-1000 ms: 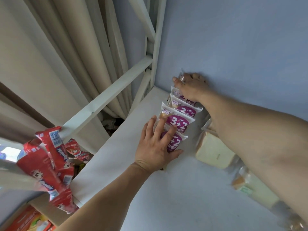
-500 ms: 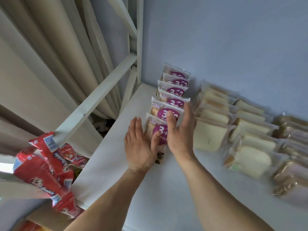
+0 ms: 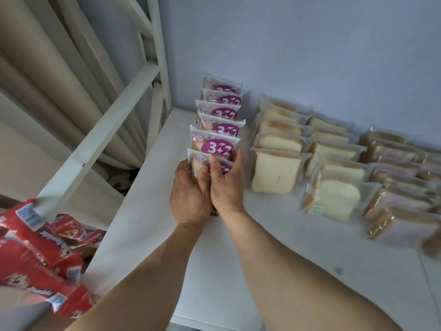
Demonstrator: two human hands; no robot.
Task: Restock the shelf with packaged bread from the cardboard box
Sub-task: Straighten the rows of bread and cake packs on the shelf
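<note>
Down at 7 o'clock, nearest of all, a heap of red snack packets (image 3: 35, 249) lies below the edge of the white shelf (image 3: 152, 235). From the bottom of the view 2 bare forearms reach up across the shelf board towards 12 o'clock and meet at its middle.

The left hand (image 3: 189, 194) and the right hand (image 3: 225, 185) sit side by side, touching, both wrapped on the front purple-label bread pack (image 3: 199, 163). The left hand's fingers curl round the pack's left edge, its thumb lying across the face. The right hand's thumb presses the purple label while its fingers hook behind the pack's right edge, so both hands are clamped on that 1 pack. It stands upright on the shelf as the nearest of a row.

Behind it, running away towards 12 o'clock, 5 more purple-label packs (image 3: 220, 130) stand upright one behind another, the last near the pale blue back wall (image 3: 298, 48).

At 2 o'clock from the hands, white sliced bread packs (image 3: 276, 174) stand in 2 rows, just beside the purple row. Further out at 3 o'clock, brown bread packs (image 3: 396, 204) lie in blurred rows.

At 10 o'clock, white frame bars (image 3: 114, 120) cross in front of a beige curtain (image 3: 47, 80).
</note>
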